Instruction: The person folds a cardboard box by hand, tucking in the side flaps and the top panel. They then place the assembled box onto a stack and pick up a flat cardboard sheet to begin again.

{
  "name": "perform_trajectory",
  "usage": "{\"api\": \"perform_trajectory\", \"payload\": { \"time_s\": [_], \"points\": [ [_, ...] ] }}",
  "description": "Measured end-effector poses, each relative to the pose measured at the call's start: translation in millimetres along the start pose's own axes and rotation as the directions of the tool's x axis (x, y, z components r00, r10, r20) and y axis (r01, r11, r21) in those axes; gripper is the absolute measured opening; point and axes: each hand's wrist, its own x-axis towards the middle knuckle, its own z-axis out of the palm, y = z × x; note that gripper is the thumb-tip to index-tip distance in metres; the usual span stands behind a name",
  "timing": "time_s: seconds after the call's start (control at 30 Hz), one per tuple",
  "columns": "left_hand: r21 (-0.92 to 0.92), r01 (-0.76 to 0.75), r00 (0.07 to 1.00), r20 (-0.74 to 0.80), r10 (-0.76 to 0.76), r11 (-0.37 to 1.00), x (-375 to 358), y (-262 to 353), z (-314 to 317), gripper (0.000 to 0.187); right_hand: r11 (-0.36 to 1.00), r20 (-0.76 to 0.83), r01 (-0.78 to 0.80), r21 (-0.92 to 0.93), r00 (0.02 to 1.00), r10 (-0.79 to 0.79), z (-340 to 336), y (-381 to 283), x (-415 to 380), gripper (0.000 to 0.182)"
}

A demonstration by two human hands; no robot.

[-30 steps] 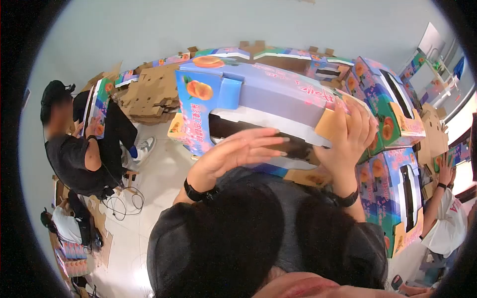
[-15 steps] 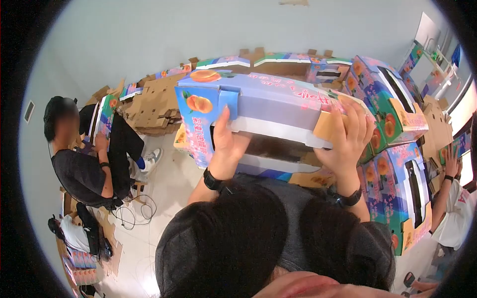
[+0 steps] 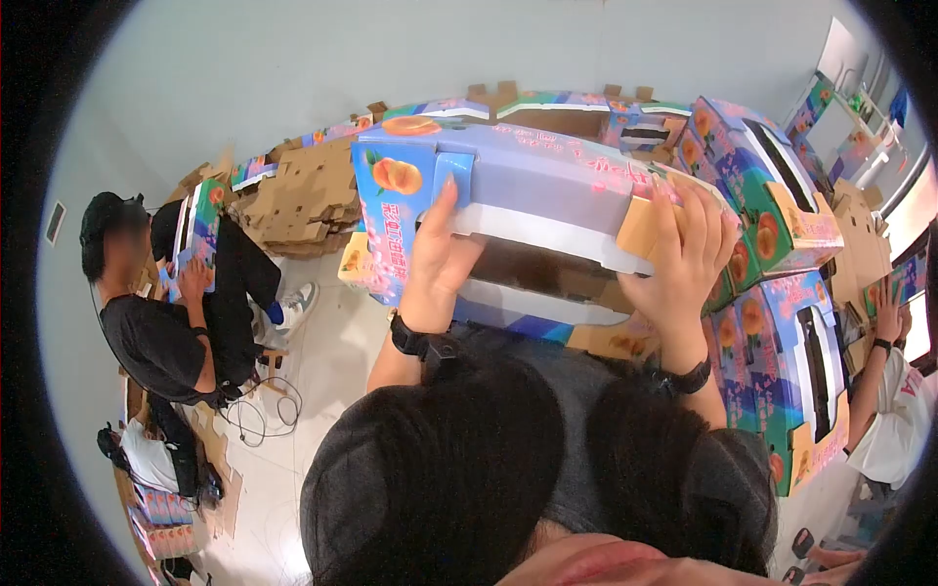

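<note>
A printed cardboard box (image 3: 547,166) with peach pictures and pink lettering lies across the view in front of my chest. Between its white flaps a long dark opening shows. My left hand (image 3: 442,259) grips the box at its left end, thumb on the blue tab and the other fingers hidden inside the opening. At the right end, my right hand (image 3: 689,249) has its fingers spread over the orange tab and the top edge, with the thumb at the opening.
Two finished-looking boxes (image 3: 772,195) (image 3: 782,381) are stacked at the right. Flattened cardboard (image 3: 293,200) lies behind at the left. A seated person (image 3: 156,332) holds a box at the left; another person's arm (image 3: 868,391) shows at far right. A cable (image 3: 269,415) lies on the floor.
The box and my left hand have shifted slightly, with the box's left end a little higher. Both hands keep their hold. The seated person's hand and box have moved slightly.
</note>
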Motion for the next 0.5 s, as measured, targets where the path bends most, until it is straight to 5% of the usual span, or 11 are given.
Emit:
{"api": "perform_trajectory", "payload": {
  "time_s": [0.13,0.23,0.33,0.43,0.5],
  "points": [
    [-0.032,-0.018,1.0,-0.024,0.017,0.999,1.4,-0.1,8.0,0.046,1.0,-0.001,0.005,0.017,1.0,-0.005,2.0,1.4,3.2,0.074],
    [-0.286,0.118,0.987,-0.067,-0.143,0.951,-6.7,5.5,21.9,0.048,1.0,-0.016,0.011,0.011,1.0,-0.011,5.0,3.6,5.8,0.074],
    [-0.489,0.379,0.912,0.053,-0.406,0.786,-24.9,16.7,30.3,0.059,1.0,-0.041,0.021,0.016,0.999,-0.02,10.2,8.0,9.4,0.075],
    [-0.222,0.657,0.746,0.332,-0.577,0.721,-40.9,28.5,33.2,0.061,0.999,-0.015,0.01,0.032,1.0,-0.01,14.6,12.3,15.3,0.076],
    [0.133,0.538,0.749,0.378,-0.544,0.833,-47.8,29.5,33.2,0.068,0.999,0.018,0.002,0.042,1.0,-0.003,19.2,15.7,17.4,0.076]
  ]
}}
